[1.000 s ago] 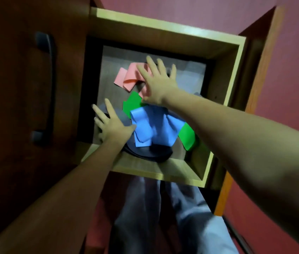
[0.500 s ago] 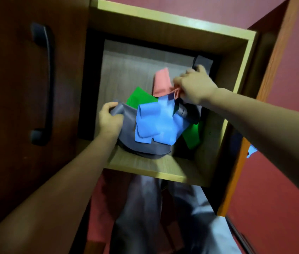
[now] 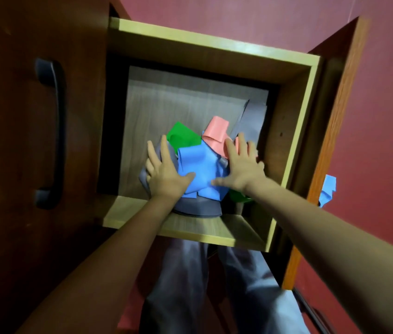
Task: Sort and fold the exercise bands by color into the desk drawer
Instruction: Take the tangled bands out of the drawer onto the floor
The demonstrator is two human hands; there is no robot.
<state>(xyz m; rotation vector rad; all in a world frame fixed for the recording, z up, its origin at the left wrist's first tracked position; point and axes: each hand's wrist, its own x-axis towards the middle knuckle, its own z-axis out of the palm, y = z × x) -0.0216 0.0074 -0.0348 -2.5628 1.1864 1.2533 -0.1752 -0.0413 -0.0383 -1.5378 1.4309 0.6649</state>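
Grey band [image 3: 198, 209] lies mostly hidden under the blue band [image 3: 198, 162].

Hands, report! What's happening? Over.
Left hand flat on grey band; right hand flat on pink band. Blue band, green band jumbled in drawer. Nothing blocking.

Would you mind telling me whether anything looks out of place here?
A blue band sits outside the drawer, beyond the right panel. Inside, the rest form one crumpled mixed-colour heap under the left hand and right hand.

Open wooden drawer [image 3: 214, 48], left hand [image 3: 164, 172] flat on grey band [image 3: 198, 207], right hand [image 3: 243, 169] on pink band [image 3: 216, 131], blue band [image 3: 200, 162] between hands
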